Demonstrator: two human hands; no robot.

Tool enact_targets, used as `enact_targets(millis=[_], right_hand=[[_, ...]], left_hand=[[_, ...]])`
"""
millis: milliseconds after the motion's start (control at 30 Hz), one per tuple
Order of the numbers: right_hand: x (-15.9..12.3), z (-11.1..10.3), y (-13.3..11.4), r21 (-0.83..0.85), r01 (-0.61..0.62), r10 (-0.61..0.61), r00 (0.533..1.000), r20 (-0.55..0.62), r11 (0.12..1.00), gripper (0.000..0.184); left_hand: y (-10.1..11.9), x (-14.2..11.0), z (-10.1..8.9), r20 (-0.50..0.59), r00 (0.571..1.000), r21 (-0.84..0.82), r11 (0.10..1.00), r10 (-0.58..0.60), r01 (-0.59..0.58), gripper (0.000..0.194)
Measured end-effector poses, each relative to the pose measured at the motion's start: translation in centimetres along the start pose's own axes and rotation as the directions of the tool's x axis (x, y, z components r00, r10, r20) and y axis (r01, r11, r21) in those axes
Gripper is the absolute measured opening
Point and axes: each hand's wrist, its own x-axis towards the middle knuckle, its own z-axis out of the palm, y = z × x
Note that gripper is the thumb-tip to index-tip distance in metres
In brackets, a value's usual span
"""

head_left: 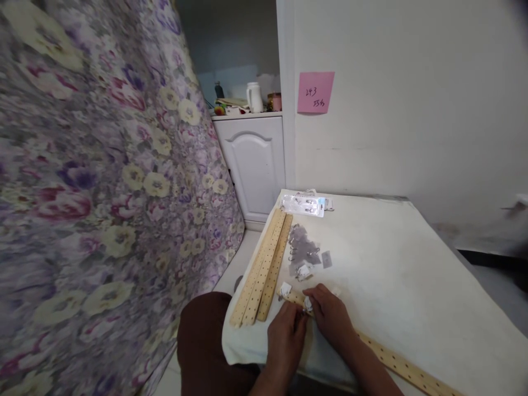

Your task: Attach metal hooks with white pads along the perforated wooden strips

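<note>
A light wooden strip with rows of holes (398, 364) lies slantwise across the near side of the table, passing under my hands. My left hand (285, 335) is closed at the strip's near edge, its fingertips by a small shiny metal bit too small to name. From the other side, my right hand (329, 312) bends its fingers over the strip and pinches a small white piece (308, 303). Another white piece with a metal hook (284, 290) sits at the strip's left end. The palms hide the strip's middle.
Several more perforated wooden strips (264, 269) lie along the table's left edge. Beside them is a pile of grey squares with metal hooks (303, 246), with one loose grey square (326, 259). Clear plastic packaging (303, 205) lies at the far edge. A floral curtain (124, 192) hangs left.
</note>
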Motion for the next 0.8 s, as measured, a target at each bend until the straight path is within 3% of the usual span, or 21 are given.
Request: enact_targets(millis=[800], right_hand=[[-0.5, -0.4, -0.9, -0.089, -0.064, 0.065, 0.998, -0.001, 0.994, 0.026]], left_hand=[[-0.3, -0.2, 0.4, 0.012, 1.0, 0.045, 0.999, 0.025, -0.026, 0.008]])
